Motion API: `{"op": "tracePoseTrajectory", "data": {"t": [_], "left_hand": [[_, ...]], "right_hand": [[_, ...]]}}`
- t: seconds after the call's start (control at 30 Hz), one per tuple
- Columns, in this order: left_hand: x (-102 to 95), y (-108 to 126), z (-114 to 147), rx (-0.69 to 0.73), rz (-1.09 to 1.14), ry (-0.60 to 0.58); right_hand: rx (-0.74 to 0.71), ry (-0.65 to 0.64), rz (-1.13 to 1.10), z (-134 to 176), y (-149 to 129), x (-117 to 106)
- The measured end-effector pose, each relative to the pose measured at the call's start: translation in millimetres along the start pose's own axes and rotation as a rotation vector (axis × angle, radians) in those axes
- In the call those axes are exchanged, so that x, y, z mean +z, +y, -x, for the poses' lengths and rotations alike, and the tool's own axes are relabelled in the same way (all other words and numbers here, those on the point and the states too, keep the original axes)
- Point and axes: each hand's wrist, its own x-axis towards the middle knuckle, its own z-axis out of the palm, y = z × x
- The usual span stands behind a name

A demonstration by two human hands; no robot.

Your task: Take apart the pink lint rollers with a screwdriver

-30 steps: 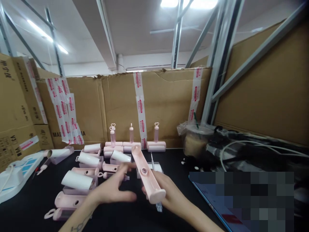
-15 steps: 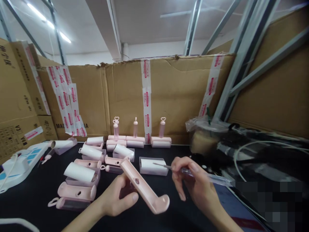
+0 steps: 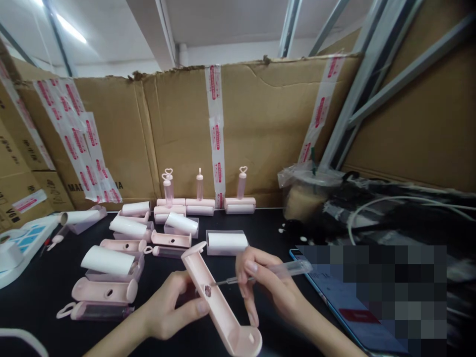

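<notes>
My left hand (image 3: 171, 306) is closed around a pale pink plastic holder (image 3: 226, 313), a long trough with rounded ends, tilted over the dark table. Near the middle of its hollow side is a dark hole (image 3: 208, 291). A thin screwdriver (image 3: 292, 270) with a clear handle is pinched in my right hand (image 3: 269, 282). Its tip reaches the edge of that hole; whether it goes inside I cannot tell. My left fingers behind the holder are hidden. Beyond my hands lies a white roll (image 3: 227, 241) in a clear tray.
Several pink holders (image 3: 104, 290), clear-handled pieces (image 3: 100, 311) with heart loops and white rolls (image 3: 107, 260) spread across the left. Assembled rollers (image 3: 240, 205) stand against the cardboard wall (image 3: 178, 124). A phone (image 3: 334, 292), a drink cup (image 3: 305, 198) and cables are at right; a power strip (image 3: 31, 245) at left.
My right hand has moved left and down, bringing the screwdriver tip from in front of the white roll to the holder's hole. The view has shifted, showing more of the phone.
</notes>
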Motion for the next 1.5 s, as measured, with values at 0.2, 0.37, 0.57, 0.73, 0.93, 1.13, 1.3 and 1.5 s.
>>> {"op": "tracePoseTrajectory", "data": {"t": [0.2,0.37,0.57,0.73,0.93,1.13,1.3,1.5], "left_hand": [[0.8,-1,2,-0.003,-0.006,0.016],[3.6,-6,3,0.002,-0.035,0.051],[4.4,-5,4,0.0,-0.009,0.075],[3.5,0,1,-0.024,-0.001,0.053],[2.1,3,1,0.01,0.012,0.059],[2.1,0,3,0.015,-0.038,-0.018],[5.2,-1,1,-0.012,0.082,-0.042],[5.0,-1,-1,-0.016,0.216,0.036]], "right_hand": [[-0.01,-0.022,-0.04,0,5,-1],[-0.023,0.003,-0.136,-1,10,1],[-0.068,0.06,-0.153,1,11,4],[-0.039,0.075,-0.132,1,12,4],[-0.012,0.092,-0.138,1,13,4],[0.009,-0.002,-0.108,1,15,0],[0.064,-0.027,-0.199,1,23,1],[0.035,-0.039,-0.249,-1,28,6]]}}
